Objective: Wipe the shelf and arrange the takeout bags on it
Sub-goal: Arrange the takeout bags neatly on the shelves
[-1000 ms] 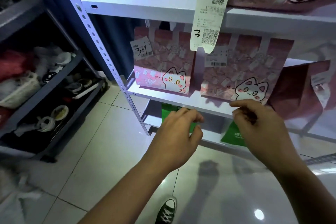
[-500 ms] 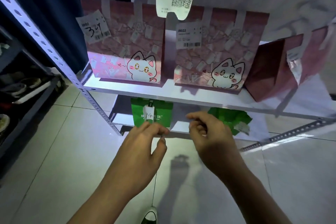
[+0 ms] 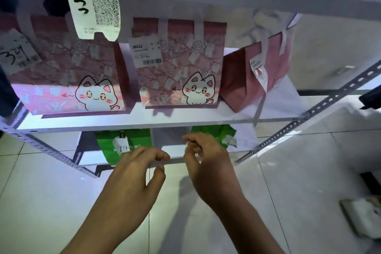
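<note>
Hovering below the middle white shelf board (image 3: pixel 185 118), both hands sit in front of the lowest shelf board (image 3: pixel 132 162), holding nothing I can make out. Left hand (image 3: pixel 132 179): fingers loosely curled, thumb apart from the forefinger, no grip. Right hand (image 3: pixel 206 163): fingers curled in with tips close together near the thumb; can't tell if a tiny thing is pinched there, looks empty.

Bags: upright green fabric-like takeout bag with a white tag marked 14 (image 3: pixel 123 142) stands on the lowest board, just behind the left fingertips. Crumpled green takeout bag with a white label (image 3: pixel 218 133) lies tilted on the same board, right behind the right hand. Middle board carries two pink cat-print paper bags, left one (image 3: pixel 68 80) and centre one (image 3: pixel 179 68), both upright, plus a plain pink paper bag (image 3: pixel 253 74) turned at an angle at the right. Long white receipt with QR code and a handwritten 3 (image 3: pixel 94 2) hangs from the top shelf.

Handling guess: green bags look light and soft-sided, will sag and fold if squeezed mid-body. Better to take the top edge or handles, or support the base. Pink paper bags are stiffer but crease and tear easily; lift by the flat white handles, keep upright. Contents unknown, so avoid tipping.
</note>
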Motion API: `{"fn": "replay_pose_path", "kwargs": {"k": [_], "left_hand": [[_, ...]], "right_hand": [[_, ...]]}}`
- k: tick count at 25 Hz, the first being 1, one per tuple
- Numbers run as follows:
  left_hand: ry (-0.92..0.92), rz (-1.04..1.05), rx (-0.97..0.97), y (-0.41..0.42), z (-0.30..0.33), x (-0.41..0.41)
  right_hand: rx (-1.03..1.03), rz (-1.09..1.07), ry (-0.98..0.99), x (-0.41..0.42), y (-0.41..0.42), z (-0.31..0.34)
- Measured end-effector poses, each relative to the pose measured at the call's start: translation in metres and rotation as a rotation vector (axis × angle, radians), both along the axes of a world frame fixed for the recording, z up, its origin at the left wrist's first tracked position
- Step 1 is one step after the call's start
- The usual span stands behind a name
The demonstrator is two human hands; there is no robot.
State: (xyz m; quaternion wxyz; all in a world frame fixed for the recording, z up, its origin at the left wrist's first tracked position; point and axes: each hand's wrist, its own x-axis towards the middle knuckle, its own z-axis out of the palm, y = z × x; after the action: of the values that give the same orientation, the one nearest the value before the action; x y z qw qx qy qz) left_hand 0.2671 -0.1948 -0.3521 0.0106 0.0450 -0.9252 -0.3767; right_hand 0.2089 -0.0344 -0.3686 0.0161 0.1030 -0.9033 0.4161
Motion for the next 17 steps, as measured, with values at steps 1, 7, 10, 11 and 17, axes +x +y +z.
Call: {"fn": "replay_pose_path", "kwargs": {"k": [1,7,10,11,17], "left_hand": [[0.004,-0.010,-0.003,0.006,0.001,-0.003],[0.005,-0.092,0.017,0.046,0.011,-0.022],[-0.009,-0.124,0.025,0.066,0.021,-0.031],[-0.012,-0.139,0.023,0.073,0.024,-0.033],[-0.053,-0.168,0.004,0.130,0.026,-0.054]], "right_hand": [[0.014,-0.005,0.010,-0.001,0.005,0.001],[0.057,-0.081,-0.025,-0.006,0.045,0.012],[0.041,-0.116,-0.029,-0.007,0.067,0.024],[0.033,-0.122,-0.031,-0.007,0.074,0.027],[0.008,-0.155,-0.085,-0.029,0.133,0.029]]}}
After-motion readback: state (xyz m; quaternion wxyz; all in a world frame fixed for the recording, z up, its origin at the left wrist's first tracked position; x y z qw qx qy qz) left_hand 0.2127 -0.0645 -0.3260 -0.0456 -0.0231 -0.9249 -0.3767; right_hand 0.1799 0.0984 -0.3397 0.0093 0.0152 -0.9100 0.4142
